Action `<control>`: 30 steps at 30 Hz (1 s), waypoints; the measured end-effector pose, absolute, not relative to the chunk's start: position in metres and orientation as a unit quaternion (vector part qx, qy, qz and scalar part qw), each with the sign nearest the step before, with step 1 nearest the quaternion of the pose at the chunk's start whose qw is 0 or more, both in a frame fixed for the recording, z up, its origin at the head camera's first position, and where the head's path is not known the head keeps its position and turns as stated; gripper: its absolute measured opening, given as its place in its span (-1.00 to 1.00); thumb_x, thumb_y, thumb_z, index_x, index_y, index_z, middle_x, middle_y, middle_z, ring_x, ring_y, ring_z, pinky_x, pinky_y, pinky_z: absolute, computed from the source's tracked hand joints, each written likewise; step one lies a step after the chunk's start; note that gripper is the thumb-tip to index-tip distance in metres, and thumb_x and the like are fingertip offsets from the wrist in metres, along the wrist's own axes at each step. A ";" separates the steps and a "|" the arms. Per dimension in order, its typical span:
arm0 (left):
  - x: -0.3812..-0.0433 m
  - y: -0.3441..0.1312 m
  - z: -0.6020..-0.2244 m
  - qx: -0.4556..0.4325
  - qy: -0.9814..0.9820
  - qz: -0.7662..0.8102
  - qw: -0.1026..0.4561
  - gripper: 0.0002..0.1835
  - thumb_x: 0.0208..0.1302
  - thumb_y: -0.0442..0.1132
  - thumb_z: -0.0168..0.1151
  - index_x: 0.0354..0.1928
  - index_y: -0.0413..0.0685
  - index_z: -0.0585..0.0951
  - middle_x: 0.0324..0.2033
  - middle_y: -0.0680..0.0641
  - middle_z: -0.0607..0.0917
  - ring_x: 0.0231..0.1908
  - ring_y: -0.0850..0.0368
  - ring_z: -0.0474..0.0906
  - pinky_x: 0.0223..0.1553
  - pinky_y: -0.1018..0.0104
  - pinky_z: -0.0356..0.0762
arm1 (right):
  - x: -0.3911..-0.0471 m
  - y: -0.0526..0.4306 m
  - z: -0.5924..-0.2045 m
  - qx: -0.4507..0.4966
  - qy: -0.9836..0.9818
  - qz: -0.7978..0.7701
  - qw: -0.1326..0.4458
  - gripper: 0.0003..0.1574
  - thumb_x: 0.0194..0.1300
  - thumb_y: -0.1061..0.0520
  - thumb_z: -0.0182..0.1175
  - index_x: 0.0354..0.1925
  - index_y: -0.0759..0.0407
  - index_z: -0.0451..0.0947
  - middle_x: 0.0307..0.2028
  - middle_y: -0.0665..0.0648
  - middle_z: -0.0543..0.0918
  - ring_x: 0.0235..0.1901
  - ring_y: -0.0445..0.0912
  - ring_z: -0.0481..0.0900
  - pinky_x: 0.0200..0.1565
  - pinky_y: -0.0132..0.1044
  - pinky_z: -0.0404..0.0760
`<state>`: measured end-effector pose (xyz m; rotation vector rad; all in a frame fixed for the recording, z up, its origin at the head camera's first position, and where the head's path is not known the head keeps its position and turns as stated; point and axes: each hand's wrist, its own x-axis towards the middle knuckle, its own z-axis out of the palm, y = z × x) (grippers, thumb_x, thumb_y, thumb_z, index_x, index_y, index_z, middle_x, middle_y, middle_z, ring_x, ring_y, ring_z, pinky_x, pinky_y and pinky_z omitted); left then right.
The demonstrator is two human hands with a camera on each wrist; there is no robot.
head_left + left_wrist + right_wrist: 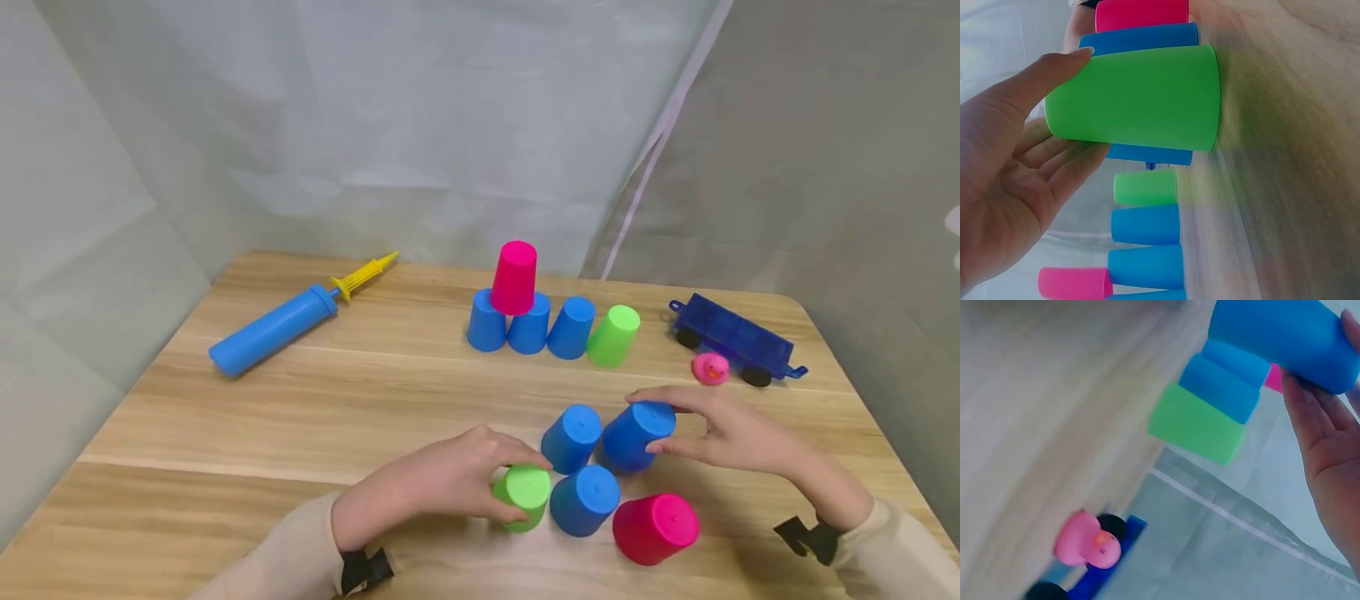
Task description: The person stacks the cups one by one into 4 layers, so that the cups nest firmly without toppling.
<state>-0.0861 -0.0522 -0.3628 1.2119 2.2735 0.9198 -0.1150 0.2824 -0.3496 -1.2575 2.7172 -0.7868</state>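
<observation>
Bearings: clock face as in head view, 12 toward the far edge of the table (337, 425).
Left hand (461, 471): half closed, thumb and fingers bent about opposite sides of the near green cup (1135, 97), gripping it toward its base end.
Right hand (733, 427): half closed, thumb and fingers astride the held blue cup (633, 437), pinching its sides.
Held cups: both mouth down, on either side of the front blue cup (585, 502), green at 9 o'clock, blue between 1 and 2; whether their rims meet the table, cannot tell.
Back blue cup (572, 440): at 12 o'clock of the front one, mouth down.
Near pink cup (654, 531): at 4 o'clock of the front one, mouth down.
Far row: at 12 o'clock; three far blue cups (572, 329), then the far green cup (613, 337) at the 3 o'clock end.
Far pink cup (514, 279): mouth down, on top of the two far blue cups at the 9 o'clock end.
Pump (273, 332): at 10 o'clock of the left hand, its yellow end pointing to 2.
Trailer (738, 333): at 12 o'clock of the right hand; pink duck (708, 369) just beside it.
</observation>
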 end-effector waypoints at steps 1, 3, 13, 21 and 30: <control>-0.086 -0.052 -0.363 0.433 0.815 0.328 0.201 -0.47 0.05 -0.09 0.41 0.11 0.00 0.56 -0.02 0.11 0.64 -0.06 0.38 0.54 -0.10 0.56 0.49 | -0.117 0.282 -0.346 -0.402 0.881 -0.248 0.016 -0.33 0.04 0.04 0.40 0.15 0.05 0.47 0.01 -0.01 0.62 -0.01 -0.17 0.58 -0.11 -0.34 0.60; -0.086 -0.052 -0.363 0.433 0.816 0.325 0.200 -0.47 0.05 -0.09 0.41 0.11 -0.01 0.56 -0.02 0.10 0.65 -0.07 0.38 0.54 -0.11 0.57 0.49 | -0.122 0.282 -0.339 -0.394 0.888 -0.238 0.007 -0.32 0.08 0.08 0.37 0.19 0.08 0.43 0.05 0.00 0.60 0.01 -0.13 0.57 -0.10 -0.32 0.60; -0.086 -0.052 -0.362 0.438 0.815 0.324 0.196 -0.46 0.03 -0.11 0.43 0.10 -0.04 0.57 -0.05 0.09 0.66 -0.10 0.39 0.56 -0.13 0.61 0.47 | -0.158 0.257 -0.314 -0.301 0.915 -0.266 -0.030 -0.34 0.34 0.09 0.12 0.35 0.12 0.21 0.05 0.20 0.53 -0.09 0.03 0.57 -0.22 -0.09 0.62; -0.086 -0.051 -0.364 0.441 0.814 0.324 0.192 -0.46 0.02 -0.10 0.43 0.10 -0.03 0.57 -0.04 0.08 0.66 -0.07 0.37 0.56 -0.09 0.56 0.49 | -0.192 0.230 -0.316 -0.258 0.897 -0.339 -0.121 -0.32 0.33 0.01 0.13 0.34 0.11 0.22 0.11 0.30 0.50 -0.05 0.17 0.56 -0.11 0.12 0.56; -0.089 -0.052 -0.364 0.438 0.816 0.320 0.202 -0.45 0.02 -0.08 0.43 0.11 -0.01 0.56 -0.02 0.09 0.65 -0.03 0.34 0.55 -0.07 0.54 0.49 | -0.227 0.206 -0.330 -0.231 0.886 -0.369 -0.161 -0.32 0.23 -0.08 0.23 0.24 0.13 0.36 0.04 0.25 0.57 -0.13 0.13 0.61 -0.16 0.04 0.61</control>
